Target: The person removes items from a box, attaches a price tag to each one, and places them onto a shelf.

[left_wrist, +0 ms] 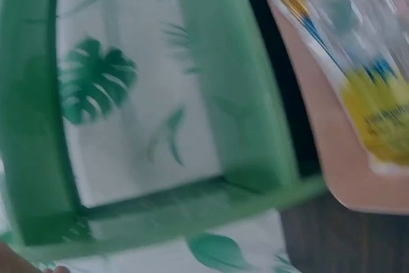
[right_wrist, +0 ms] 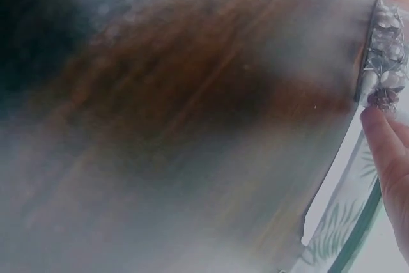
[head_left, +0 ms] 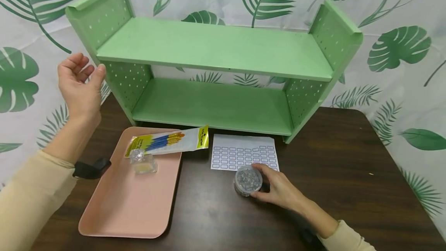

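Observation:
My right hand grips a small round clear jar full of silvery bits, thumb and fingers around its side. In the right wrist view the jar shows at the right edge, its shiny contents visible through the wall, with fingertips against it. My left hand is raised beside the left side panel of a green two-tier shelf, fingers loosely curled and nothing in them. Its thumb tip overlaps the panel's edge in the head view. Just in front of the jar's far side lies a sheet of blue-bordered labels.
A pink tray stands at the left on the dark wooden table. On it are a small glass bottle with a faceted stopper and a packet of paint brushes reaching over the rim. A leaf-patterned cloth hangs behind the shelf.

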`<action>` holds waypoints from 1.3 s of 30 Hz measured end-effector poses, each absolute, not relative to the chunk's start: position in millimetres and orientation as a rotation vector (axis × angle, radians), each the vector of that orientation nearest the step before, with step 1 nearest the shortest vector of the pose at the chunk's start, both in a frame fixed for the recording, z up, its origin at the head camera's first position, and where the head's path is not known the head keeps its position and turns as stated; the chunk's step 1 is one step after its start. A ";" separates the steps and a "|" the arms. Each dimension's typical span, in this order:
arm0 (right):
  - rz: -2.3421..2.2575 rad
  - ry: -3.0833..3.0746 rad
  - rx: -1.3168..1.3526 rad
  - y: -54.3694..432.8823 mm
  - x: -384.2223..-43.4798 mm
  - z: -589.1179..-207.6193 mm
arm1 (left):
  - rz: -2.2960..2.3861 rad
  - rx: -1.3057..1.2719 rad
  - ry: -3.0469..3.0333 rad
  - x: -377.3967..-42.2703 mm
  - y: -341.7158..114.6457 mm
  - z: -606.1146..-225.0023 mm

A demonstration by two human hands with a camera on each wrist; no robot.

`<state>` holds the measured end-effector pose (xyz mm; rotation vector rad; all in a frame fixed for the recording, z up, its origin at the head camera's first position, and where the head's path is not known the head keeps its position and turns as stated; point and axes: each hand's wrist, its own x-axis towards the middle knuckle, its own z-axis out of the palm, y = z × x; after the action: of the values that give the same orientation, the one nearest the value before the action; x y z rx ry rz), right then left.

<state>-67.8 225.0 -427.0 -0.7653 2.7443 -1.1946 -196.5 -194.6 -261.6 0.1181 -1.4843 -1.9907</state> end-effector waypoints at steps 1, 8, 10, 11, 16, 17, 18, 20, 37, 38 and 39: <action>-1.198 2.739 -0.767 224.9 -67.9 -427.2 | -1.983 0.155 -1.537 -198.7 -199.7 -264.4; -1.178 2.761 -0.822 223.7 -69.1 -426.8 | -1.970 0.146 -1.962 -207.2 -222.8 -287.6; -1.156 2.776 -0.849 223.5 -69.8 -426.2 | -1.951 0.105 -2.029 -209.8 -225.8 -292.7; -1.147 2.780 -0.860 223.4 -70.2 -426.0 | -1.930 0.090 -2.064 -210.8 -226.8 -294.6; -1.122 2.776 -0.870 223.5 -72.1 -424.2 | -1.799 0.126 -2.181 -214.8 -229.1 -298.3; -1.115 2.781 -0.867 223.6 -72.5 -423.9 | -1.780 0.132 -2.189 -215.8 -229.2 -298.3; -1.112 2.780 -0.861 223.7 -72.7 -423.6 | -1.760 0.137 -2.197 -216.8 -229.3 -298.4; -1.107 2.784 -0.856 224.0 -73.0 -423.3 | -1.690 0.140 -2.229 -218.4 -229.3 -298.6; -1.113 2.825 -0.834 222.1 -63.7 -427.3 | -1.332 0.046 -2.324 -222.8 -227.2 -309.9; -1.119 2.821 -0.829 221.5 -62.9 -427.0 | -1.326 0.041 -2.329 -222.9 -227.1 -310.4; -1.132 2.811 -0.821 220.9 -62.3 -426.5 | -1.311 0.040 -2.336 -222.9 -226.6 -310.8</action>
<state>-62.3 220.9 -426.5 -0.8211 2.8112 -1.1316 -222.9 -226.6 -310.8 0.0399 -2.3359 -1.3105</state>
